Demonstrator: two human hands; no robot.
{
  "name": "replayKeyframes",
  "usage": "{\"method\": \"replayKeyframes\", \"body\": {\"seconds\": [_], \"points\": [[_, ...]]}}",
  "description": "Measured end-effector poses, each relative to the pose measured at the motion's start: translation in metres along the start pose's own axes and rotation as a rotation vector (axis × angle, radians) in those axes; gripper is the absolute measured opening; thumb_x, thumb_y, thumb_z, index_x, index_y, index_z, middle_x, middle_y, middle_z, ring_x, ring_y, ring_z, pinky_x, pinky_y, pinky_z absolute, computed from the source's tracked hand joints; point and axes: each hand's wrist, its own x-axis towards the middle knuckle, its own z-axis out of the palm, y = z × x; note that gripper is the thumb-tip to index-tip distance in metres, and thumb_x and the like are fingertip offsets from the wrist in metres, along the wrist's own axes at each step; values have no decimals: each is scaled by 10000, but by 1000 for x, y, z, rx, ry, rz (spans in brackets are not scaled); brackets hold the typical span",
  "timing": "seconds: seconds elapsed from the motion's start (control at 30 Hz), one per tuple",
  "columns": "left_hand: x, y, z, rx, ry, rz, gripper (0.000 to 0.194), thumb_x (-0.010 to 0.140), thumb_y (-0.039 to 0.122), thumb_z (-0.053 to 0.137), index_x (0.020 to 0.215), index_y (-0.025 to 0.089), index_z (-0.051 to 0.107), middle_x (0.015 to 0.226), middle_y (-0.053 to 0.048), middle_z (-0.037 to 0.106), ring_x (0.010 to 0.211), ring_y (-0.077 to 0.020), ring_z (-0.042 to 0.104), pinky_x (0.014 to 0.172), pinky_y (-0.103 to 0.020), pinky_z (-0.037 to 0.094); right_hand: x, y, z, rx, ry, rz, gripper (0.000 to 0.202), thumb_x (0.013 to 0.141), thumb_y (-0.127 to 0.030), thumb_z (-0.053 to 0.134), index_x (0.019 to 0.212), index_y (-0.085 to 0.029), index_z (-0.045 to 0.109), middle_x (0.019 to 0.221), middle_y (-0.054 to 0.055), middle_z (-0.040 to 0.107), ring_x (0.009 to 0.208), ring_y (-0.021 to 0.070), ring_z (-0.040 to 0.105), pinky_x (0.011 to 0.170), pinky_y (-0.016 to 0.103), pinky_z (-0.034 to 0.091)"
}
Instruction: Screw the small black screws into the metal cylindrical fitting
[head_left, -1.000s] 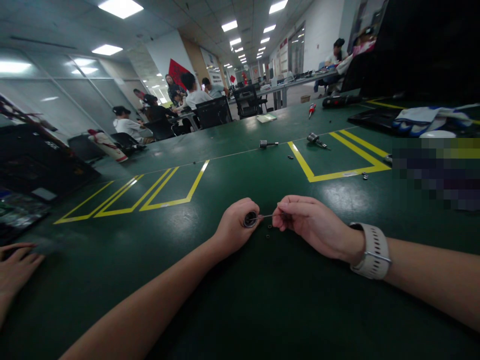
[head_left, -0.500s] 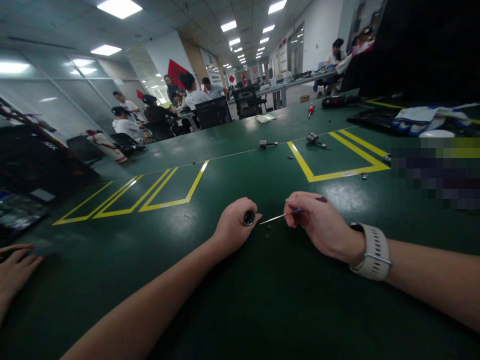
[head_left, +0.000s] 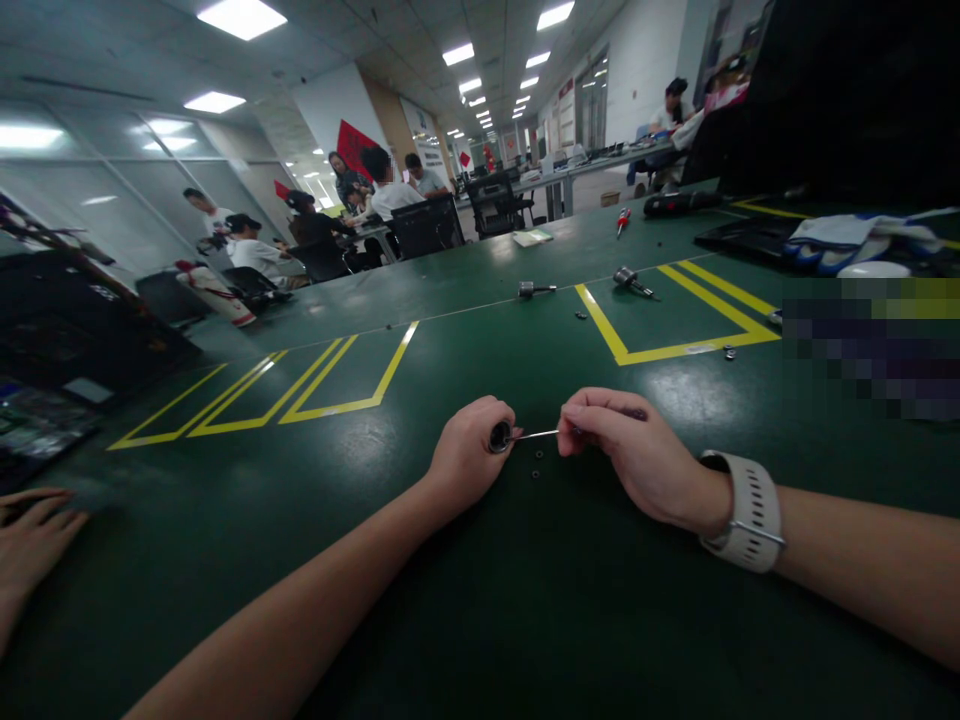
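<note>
My left hand is wrapped round a hollow metal cylinder, whose round open end faces me; the rest of it is hidden in the fist. Between thumb and fingers, my right hand pinches a thin screwdriver with a dark handle. Its slim shaft points left, and the tip is at the cylinder's open mouth. Just below the shaft, two small dark rings lie on the green tabletop.
Beyond my hands lie two metal tool parts with shafts, a red screwdriver and small rings. Yellow tape marks the table. Another person's hand rests at the left edge. Gloves lie at right.
My right hand has moved slightly left, bringing the screwdriver tip from beside my left thumb to the cylinder's mouth. My left hand has stayed nearly still.
</note>
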Motion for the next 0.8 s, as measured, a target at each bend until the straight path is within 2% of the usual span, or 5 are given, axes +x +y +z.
{"method": "replayKeyframes", "body": {"seconds": [0.43,0.6,0.8], "points": [[0,-1,1,-64,64,-70,140,755,222,600,666,179,501,655,24,518,609,-127,493,562,-243,369,2,1,0,-96,83,13,264,834,-257,487,594,-176,561,556,-18,542,575,128,499,615,296,373],[1,2,-1,-111,23,-38,152,756,220,593,654,177,489,639,27,512,586,-117,486,551,-235,363,2,2,-1,-114,68,11,254,832,-266,496,605,-176,565,563,-22,546,572,125,502,609,292,377],[0,0,-1,-106,2,-24,129,758,215,585,667,177,502,654,20,528,592,-118,490,549,-235,364,2,1,0,-43,140,-4,239,813,-263,498,598,-177,557,555,-21,539,568,130,502,602,297,384]]}}
